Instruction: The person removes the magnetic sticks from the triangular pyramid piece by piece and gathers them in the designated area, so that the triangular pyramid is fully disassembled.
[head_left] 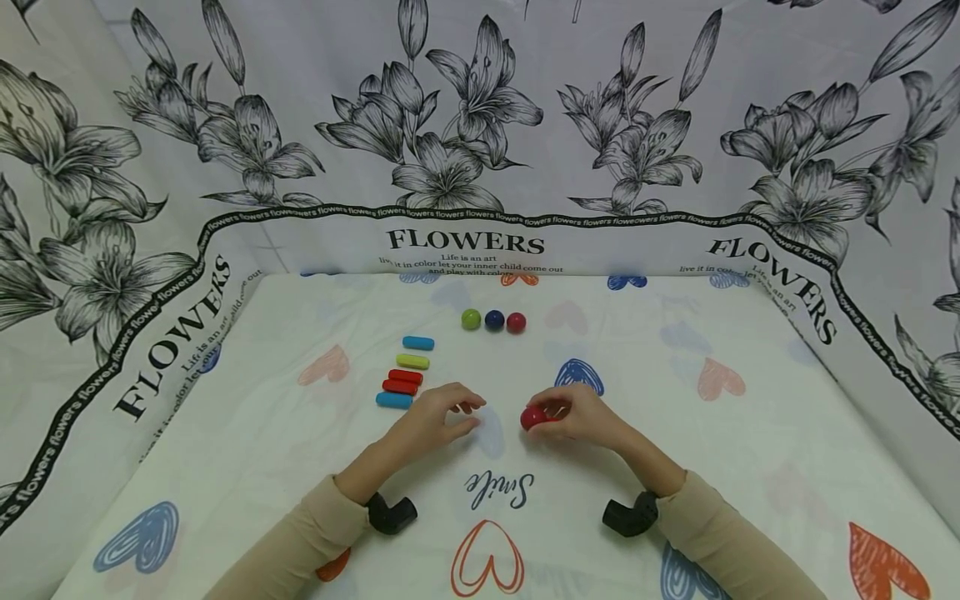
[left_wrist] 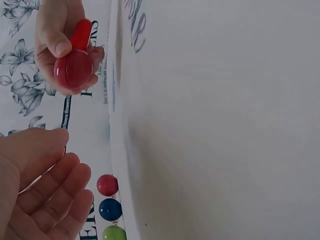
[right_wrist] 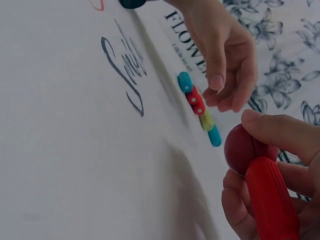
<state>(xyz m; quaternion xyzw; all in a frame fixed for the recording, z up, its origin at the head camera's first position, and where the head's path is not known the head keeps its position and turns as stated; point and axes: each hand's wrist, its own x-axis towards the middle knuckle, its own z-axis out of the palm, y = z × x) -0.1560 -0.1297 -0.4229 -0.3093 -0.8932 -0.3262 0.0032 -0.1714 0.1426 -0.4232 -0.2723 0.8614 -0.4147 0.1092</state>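
My right hand (head_left: pixel 583 415) holds a small red maraca, a round ball head (left_wrist: pixel 75 70) with a ribbed red handle (right_wrist: pixel 272 200), just over the cloth. The thumb and fingers pinch around the ball, while the handle juts out past them in both wrist views. To its left, my left hand (head_left: pixel 437 412) hovers with loosely bent fingers and nothing in them, its fingertips apart from the maraca. Beside the left hand lie several loose handles: a near blue handle (head_left: pixel 393 401), two red handles (head_left: pixel 402 382), a yellow-green handle (head_left: pixel 412 362) and a far blue handle (head_left: pixel 418 342).
Farther back stand a green ball (head_left: pixel 471 319), a dark blue ball (head_left: pixel 494 320) and a red ball (head_left: pixel 516 322) in a row. A white heart-print cloth (head_left: pixel 645 333) covers the table. Flower-print curtains (head_left: pixel 480 192) rise at the back and sides. Black wrist mounts sit under both forearms.
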